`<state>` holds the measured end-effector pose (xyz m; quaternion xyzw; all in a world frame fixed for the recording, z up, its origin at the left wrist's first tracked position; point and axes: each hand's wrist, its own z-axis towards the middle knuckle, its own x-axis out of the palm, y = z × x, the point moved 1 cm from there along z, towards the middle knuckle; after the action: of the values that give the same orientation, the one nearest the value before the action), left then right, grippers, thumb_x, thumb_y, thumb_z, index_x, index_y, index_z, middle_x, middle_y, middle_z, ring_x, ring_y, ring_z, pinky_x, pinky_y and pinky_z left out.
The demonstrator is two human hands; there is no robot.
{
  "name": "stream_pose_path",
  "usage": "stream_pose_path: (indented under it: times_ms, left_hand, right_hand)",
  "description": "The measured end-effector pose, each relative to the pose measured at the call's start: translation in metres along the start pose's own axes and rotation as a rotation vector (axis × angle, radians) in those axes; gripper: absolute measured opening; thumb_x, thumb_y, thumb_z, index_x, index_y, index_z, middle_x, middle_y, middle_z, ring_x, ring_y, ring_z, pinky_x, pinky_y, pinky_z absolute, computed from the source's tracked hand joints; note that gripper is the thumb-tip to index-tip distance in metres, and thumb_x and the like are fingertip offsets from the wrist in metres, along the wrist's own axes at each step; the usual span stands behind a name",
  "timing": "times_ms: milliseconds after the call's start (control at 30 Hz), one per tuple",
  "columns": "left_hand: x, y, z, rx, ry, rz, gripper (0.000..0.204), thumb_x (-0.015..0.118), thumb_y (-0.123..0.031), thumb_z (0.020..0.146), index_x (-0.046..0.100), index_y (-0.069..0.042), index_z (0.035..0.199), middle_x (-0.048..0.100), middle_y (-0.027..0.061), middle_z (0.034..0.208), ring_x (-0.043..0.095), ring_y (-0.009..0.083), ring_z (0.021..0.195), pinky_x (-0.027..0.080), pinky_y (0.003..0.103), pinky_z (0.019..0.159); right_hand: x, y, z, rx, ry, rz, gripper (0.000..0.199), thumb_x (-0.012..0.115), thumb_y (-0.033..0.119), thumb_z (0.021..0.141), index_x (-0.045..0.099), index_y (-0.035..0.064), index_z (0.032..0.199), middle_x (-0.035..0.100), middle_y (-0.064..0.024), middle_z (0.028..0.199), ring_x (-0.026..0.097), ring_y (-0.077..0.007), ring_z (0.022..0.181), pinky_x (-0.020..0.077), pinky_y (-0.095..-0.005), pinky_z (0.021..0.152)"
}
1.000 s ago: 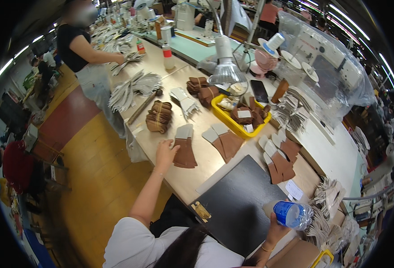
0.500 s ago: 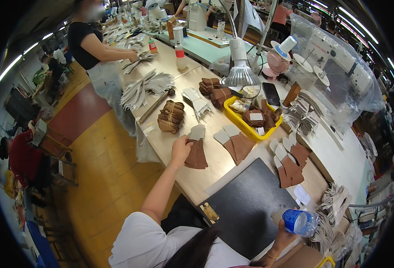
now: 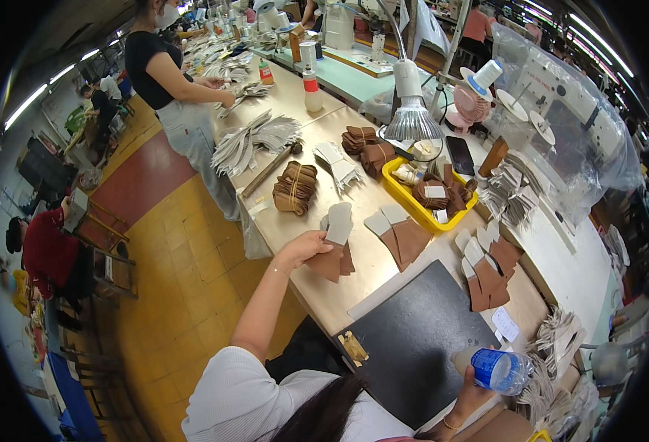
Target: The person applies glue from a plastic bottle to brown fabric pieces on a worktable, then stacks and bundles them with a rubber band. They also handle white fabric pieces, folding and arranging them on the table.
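My left hand (image 3: 302, 250) pinches the edge of a few brown leather pieces with light grey ends (image 3: 333, 258), at the near left edge of the table. The pieces overlap each other and are slightly tilted. My right hand (image 3: 470, 396) is wrapped round a clear plastic bottle with a blue label (image 3: 495, 370), tipped sideways above the corner of a black board (image 3: 413, 335). Similar brown-and-grey pieces (image 3: 398, 239) lie fanned in the middle. Another overlapping group (image 3: 484, 276) rests on the right, beyond the board.
Banded brown bundles (image 3: 293, 188), a hammer-like tool (image 3: 269, 171) and grey strips (image 3: 258, 144) lie farther back. A yellow basket (image 3: 433, 225) of brown pieces stands under a lamp (image 3: 411, 121). A plastic-covered sewing machine (image 3: 560, 103) is on the right. A co-worker (image 3: 170, 96) stands at far left.
My left hand has shifted its brown-and-grey pieces, which now lie closer over one another and turned a little. The right hand still holds the bottle. The whole view has moved slightly.
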<state>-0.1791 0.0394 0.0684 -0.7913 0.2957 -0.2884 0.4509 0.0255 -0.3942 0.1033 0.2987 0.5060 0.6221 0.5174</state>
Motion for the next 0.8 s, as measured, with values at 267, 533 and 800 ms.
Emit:
stream_pose_path:
  times_ms: [267, 533, 800]
  left_hand:
    - [0.122, 0.005, -0.009, 0.057, 0.427, 0.429, 0.037, 0.068, -0.023, 0.088, 0.061, -0.001, 0.117, 0.068, 0.0076, 0.104, 0.062, 0.0146, 0.094, 0.048, 0.028, 0.083]
    - [0.231, 0.072, -0.024, 0.299, 0.607, 0.757, 0.042, 0.079, -0.036, 0.073, 0.066, -0.004, 0.097, 0.068, 0.0122, 0.075, 0.066, 0.0222, 0.069, 0.051, 0.035, 0.064]
    - [0.226, 0.071, -0.027, 0.239, 0.574, 0.757, 0.031, 0.075, -0.015, 0.076, 0.068, -0.004, 0.104, 0.066, 0.0075, 0.076, 0.063, 0.0144, 0.071, 0.05, 0.028, 0.067]
  right_hand:
    - [-0.01, -0.008, 0.002, -0.022, -0.027, -0.101, 0.085, 0.079, 0.034, 0.078, 0.033, -0.0074, 0.136, 0.052, -0.0232, 0.131, 0.052, -0.0325, 0.117, 0.0413, -0.0427, 0.103]
    - [-0.02, -0.002, -0.013, 0.064, -0.144, -0.096, 0.078, 0.081, 0.028, 0.075, 0.041, -0.0067, 0.132, 0.055, -0.0175, 0.13, 0.054, -0.0259, 0.114, 0.0441, -0.0368, 0.098]
    - [0.003, 0.007, -0.01, 0.089, -0.085, 0.166, 0.072, 0.082, 0.002, 0.069, 0.045, -0.0009, 0.13, 0.058, -0.0167, 0.126, 0.056, -0.0237, 0.114, 0.0485, -0.0364, 0.096]
